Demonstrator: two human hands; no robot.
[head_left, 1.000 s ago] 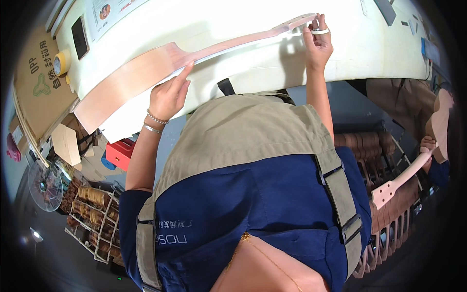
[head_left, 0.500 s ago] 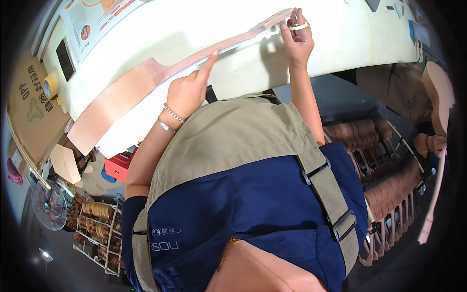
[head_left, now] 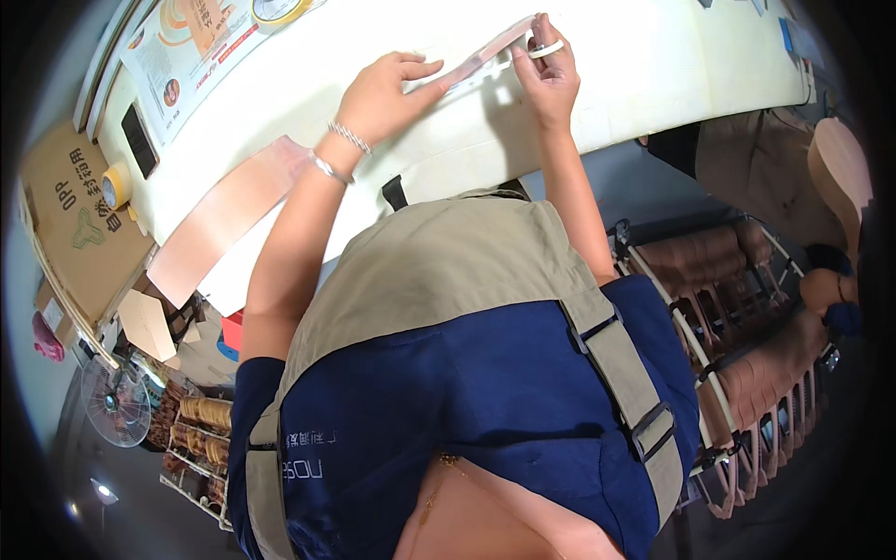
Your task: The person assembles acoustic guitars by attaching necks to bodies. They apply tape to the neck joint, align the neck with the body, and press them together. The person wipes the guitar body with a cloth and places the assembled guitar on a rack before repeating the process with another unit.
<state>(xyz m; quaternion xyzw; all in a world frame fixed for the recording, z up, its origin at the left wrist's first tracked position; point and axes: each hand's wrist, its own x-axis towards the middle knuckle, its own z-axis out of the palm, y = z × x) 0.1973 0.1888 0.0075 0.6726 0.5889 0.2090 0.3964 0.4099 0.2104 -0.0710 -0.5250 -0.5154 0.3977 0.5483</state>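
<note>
An unfinished pale wooden guitar (head_left: 229, 215) rests on its side on the white worktable (head_left: 635, 84), body toward the left. Its neck runs up to the right, ending at the headstock (head_left: 509, 39). My left hand (head_left: 383, 98) is open at the neck, thumb apart from the fingers; hand and forearm hide part of the neck. At the headstock end, my right hand (head_left: 549, 86) has its fingers bent closed around a thin white ring (head_left: 547, 49), like a narrow tape roll. Whether those fingertips also press the headstock is unclear.
A phone (head_left: 140, 140), a printed sheet (head_left: 182, 61) and a yellow tape roll (head_left: 117, 186) lie at the left. Below stands a cardboard box (head_left: 79, 215). Racks of guitar bodies (head_left: 714, 257) stand at right; a co-worker's arm (head_left: 826, 289) shows beyond. A fan (head_left: 114, 399) stands lower left.
My left hand has slid along the neck toward the headstock, going from a pointing finger to spread thumb and fingers. My right hand stays by the headstock. The whole view has shifted slightly.
</note>
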